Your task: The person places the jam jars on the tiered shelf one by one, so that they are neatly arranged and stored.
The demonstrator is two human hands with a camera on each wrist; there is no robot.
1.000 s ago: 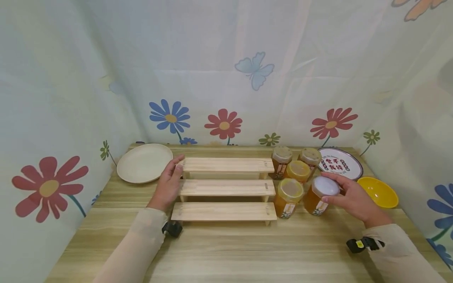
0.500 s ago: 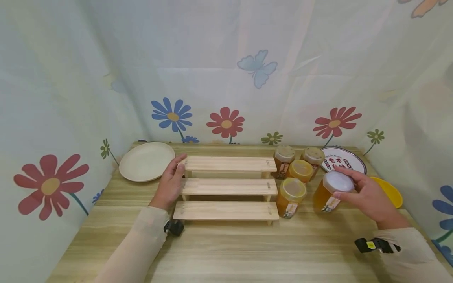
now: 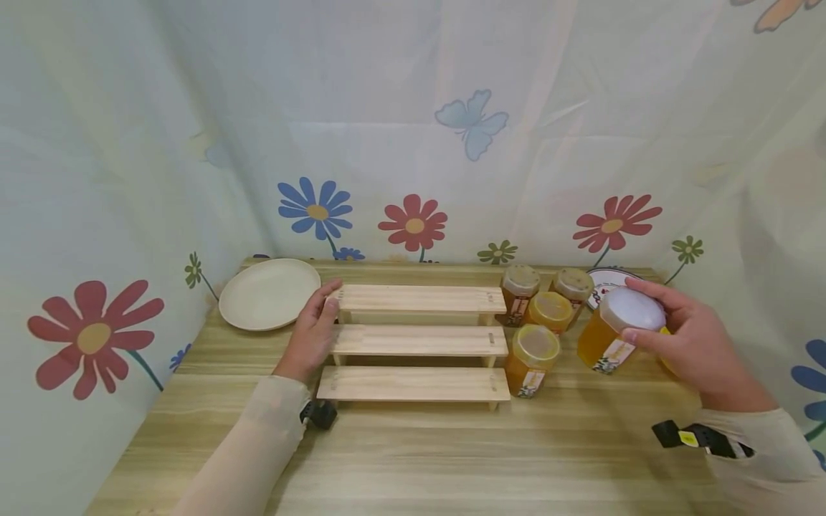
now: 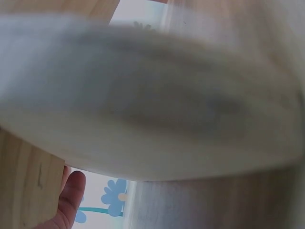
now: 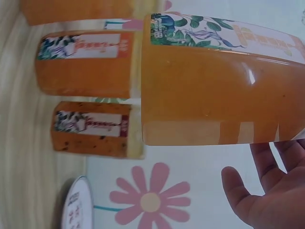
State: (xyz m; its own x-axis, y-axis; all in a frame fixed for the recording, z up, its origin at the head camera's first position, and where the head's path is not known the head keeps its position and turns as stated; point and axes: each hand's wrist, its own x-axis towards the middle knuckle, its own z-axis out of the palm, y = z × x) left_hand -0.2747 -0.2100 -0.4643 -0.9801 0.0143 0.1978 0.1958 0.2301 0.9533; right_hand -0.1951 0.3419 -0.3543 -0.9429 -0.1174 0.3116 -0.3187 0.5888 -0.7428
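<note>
Gripping illegibly labelled jar (image 3: 605, 340) with right hand (image 3: 703, 345), apart from yellow-lidded jar (image 3: 530, 365); holding rack (image 3: 419, 340) by left edge with left hand (image 3: 310, 340).

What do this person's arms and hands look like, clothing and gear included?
Long, pale beige sleeves cover both arms. The left hand and right hand are ungloved. A small black device sits at the left wrist, and a black strap at the right wrist carries a yellow label.
</note>
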